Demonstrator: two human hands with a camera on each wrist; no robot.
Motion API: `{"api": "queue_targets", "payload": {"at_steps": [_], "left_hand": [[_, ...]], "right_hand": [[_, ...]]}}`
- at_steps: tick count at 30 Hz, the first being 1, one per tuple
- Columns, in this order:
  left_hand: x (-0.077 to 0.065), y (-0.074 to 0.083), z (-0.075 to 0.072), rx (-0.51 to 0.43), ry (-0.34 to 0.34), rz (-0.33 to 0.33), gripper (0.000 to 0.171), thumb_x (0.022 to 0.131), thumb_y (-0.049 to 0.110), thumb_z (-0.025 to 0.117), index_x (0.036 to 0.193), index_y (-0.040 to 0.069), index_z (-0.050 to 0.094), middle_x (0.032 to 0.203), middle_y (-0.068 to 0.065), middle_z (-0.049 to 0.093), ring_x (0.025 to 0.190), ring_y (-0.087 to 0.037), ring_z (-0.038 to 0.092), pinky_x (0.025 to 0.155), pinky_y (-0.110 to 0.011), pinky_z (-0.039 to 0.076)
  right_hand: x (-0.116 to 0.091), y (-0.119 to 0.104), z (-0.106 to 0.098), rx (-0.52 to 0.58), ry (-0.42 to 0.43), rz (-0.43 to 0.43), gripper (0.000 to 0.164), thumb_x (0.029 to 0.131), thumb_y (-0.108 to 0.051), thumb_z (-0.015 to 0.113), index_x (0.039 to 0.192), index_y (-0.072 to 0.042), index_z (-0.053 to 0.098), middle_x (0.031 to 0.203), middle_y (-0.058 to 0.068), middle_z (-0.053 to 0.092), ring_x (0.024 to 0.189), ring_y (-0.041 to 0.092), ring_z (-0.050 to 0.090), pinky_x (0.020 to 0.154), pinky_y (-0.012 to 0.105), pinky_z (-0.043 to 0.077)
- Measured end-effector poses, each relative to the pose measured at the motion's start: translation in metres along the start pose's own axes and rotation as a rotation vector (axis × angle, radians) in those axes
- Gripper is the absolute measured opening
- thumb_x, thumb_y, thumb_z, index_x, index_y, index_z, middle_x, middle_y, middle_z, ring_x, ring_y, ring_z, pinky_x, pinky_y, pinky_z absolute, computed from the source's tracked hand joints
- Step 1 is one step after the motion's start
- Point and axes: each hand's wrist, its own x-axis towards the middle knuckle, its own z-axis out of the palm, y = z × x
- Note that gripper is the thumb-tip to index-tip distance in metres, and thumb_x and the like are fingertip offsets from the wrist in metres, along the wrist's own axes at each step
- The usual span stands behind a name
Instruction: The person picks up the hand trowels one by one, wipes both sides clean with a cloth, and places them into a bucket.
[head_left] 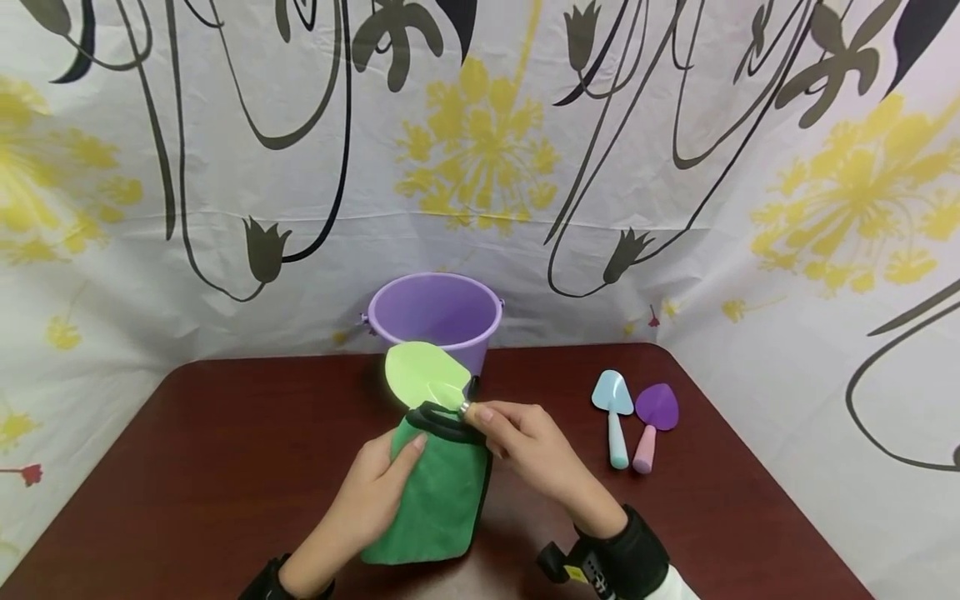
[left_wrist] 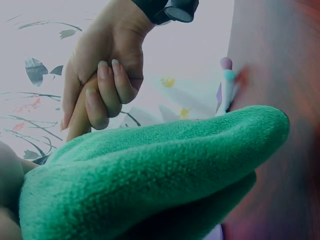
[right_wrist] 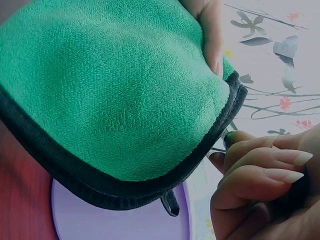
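My left hand (head_left: 371,487) grips a folded green cloth (head_left: 444,500) with black edging, its thumb lying over the near face. In my right hand (head_left: 528,437) is the wooden handle of a small trowel (head_left: 422,373) with a light green blade. The blade points up and to the left, just beyond the cloth's black top edge. The left wrist view shows the right fingers curled round the wooden handle (left_wrist: 82,112). A black loop (right_wrist: 170,204) hangs from the cloth's edge in the right wrist view.
Behind the hands a purple bucket (head_left: 437,307) stands at the table's back edge. Two small trowels, one light blue (head_left: 613,400) and one purple with a pink handle (head_left: 657,408), lie at the right of the dark red table (head_left: 247,450). A patterned curtain (head_left: 315,200) hangs behind.
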Motion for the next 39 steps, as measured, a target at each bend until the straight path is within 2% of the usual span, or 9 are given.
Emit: {"api": "queue_targets", "payload": {"at_steps": [8, 16, 20, 27, 32, 35, 37, 39], "left_hand": [[0.0, 0.0, -0.004, 0.075, -0.012, -0.051, 0.03, 0.108, 0.03, 0.049, 0.101, 0.008, 0.067, 0.084, -0.003, 0.075, 0.075, -0.008, 0.072, 0.072, -0.024, 0.058], [0.002, 0.005, -0.004, 0.13, 0.087, -0.078, 0.024, 0.106, 0.025, 0.054, 0.089, 0.013, 0.066, 0.077, 0.004, 0.07, 0.075, -0.004, 0.068, 0.071, -0.022, 0.054], [0.001, 0.007, -0.004, 0.131, 0.106, -0.074, 0.025, 0.105, 0.026, 0.055, 0.087, 0.012, 0.065, 0.077, 0.005, 0.069, 0.076, -0.005, 0.068, 0.071, -0.022, 0.054], [0.004, 0.003, -0.007, 0.128, 0.139, -0.118, 0.03, 0.107, 0.028, 0.053, 0.085, 0.009, 0.062, 0.071, 0.003, 0.067, 0.072, -0.007, 0.068, 0.067, -0.023, 0.053], [0.006, 0.005, -0.004, 0.035, 0.168, -0.095, 0.03, 0.107, 0.027, 0.052, 0.09, 0.007, 0.066, 0.076, -0.002, 0.07, 0.072, -0.008, 0.069, 0.069, -0.024, 0.055], [0.004, 0.007, -0.003, -0.081, 0.179, -0.113, 0.031, 0.107, 0.026, 0.051, 0.095, 0.003, 0.068, 0.079, -0.005, 0.072, 0.072, -0.011, 0.07, 0.07, -0.026, 0.058], [0.003, 0.009, -0.005, -0.175, 0.15, -0.151, 0.032, 0.108, 0.028, 0.051, 0.101, 0.001, 0.067, 0.081, -0.005, 0.073, 0.072, -0.013, 0.072, 0.071, -0.029, 0.06], [0.002, 0.01, -0.01, -0.274, 0.092, -0.194, 0.035, 0.107, 0.033, 0.05, 0.106, 0.001, 0.065, 0.083, -0.002, 0.073, 0.075, -0.014, 0.072, 0.073, -0.031, 0.061]], "right_hand": [[0.001, 0.001, 0.005, 0.035, 0.013, 0.021, 0.034, 0.105, -0.042, 0.052, 0.099, -0.014, 0.07, 0.064, 0.001, 0.045, 0.054, 0.007, 0.039, 0.051, 0.02, 0.035], [-0.001, 0.0, 0.0, 0.066, 0.025, 0.043, 0.033, 0.108, -0.035, 0.049, 0.12, -0.015, 0.073, 0.065, 0.002, 0.042, 0.057, 0.006, 0.037, 0.05, 0.02, 0.033], [-0.001, -0.001, -0.002, 0.08, 0.03, 0.027, 0.033, 0.108, -0.033, 0.049, 0.118, -0.013, 0.073, 0.065, 0.003, 0.043, 0.056, 0.006, 0.037, 0.049, 0.019, 0.032], [-0.003, -0.003, -0.008, 0.126, 0.037, 0.004, 0.032, 0.109, -0.031, 0.048, 0.116, -0.012, 0.071, 0.065, 0.004, 0.044, 0.055, 0.006, 0.037, 0.047, 0.02, 0.03], [-0.002, -0.003, -0.005, 0.104, 0.014, -0.017, 0.032, 0.108, -0.033, 0.049, 0.117, -0.013, 0.072, 0.064, 0.002, 0.043, 0.055, 0.006, 0.036, 0.049, 0.02, 0.032], [-0.002, -0.002, -0.002, 0.087, 0.011, -0.011, 0.032, 0.108, -0.035, 0.05, 0.116, -0.014, 0.073, 0.064, 0.002, 0.043, 0.055, 0.006, 0.037, 0.05, 0.02, 0.034], [-0.001, -0.001, 0.0, 0.071, 0.016, -0.003, 0.031, 0.107, -0.036, 0.05, 0.117, -0.016, 0.073, 0.063, 0.001, 0.043, 0.054, 0.006, 0.037, 0.05, 0.02, 0.034], [0.0, -0.001, 0.002, 0.056, 0.024, 0.005, 0.03, 0.107, -0.037, 0.051, 0.116, -0.019, 0.073, 0.063, 0.001, 0.043, 0.054, 0.006, 0.037, 0.05, 0.02, 0.035]]}}
